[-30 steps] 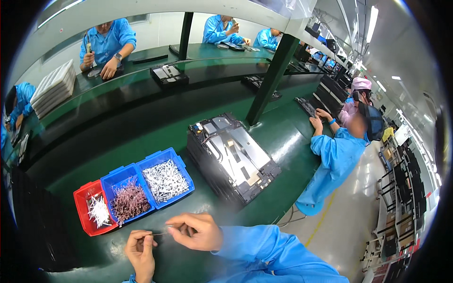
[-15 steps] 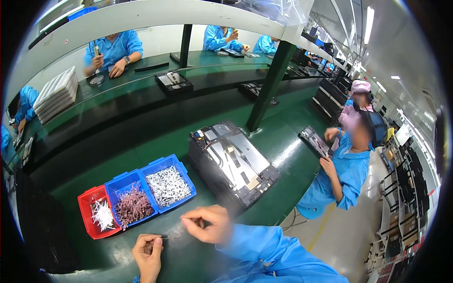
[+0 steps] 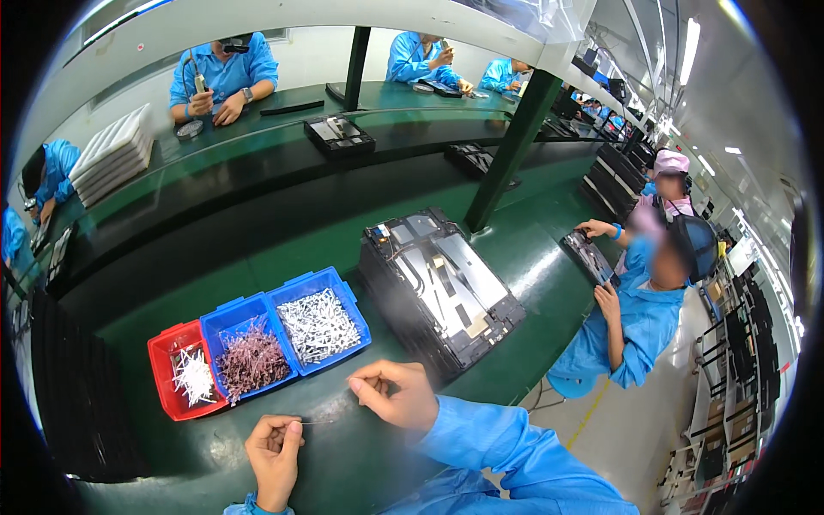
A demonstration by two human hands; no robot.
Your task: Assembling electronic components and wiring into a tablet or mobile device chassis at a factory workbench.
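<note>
Pinches a thin strand [image 3: 318, 421] in the left hand [image 3: 275, 451], pointing rightward, short of the right hand [image 3: 400, 396], curled, with no telling whether on anything.

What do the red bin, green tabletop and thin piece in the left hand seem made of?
Red bin: probably plastic, semi-gloss, its walls smooth and evenly coloured. Green tabletop: perhaps a rubber or vinyl sheet, satin, with soft glare. Thin piece in the left hand: pale, perhaps wire, but too fine to tell.
</note>
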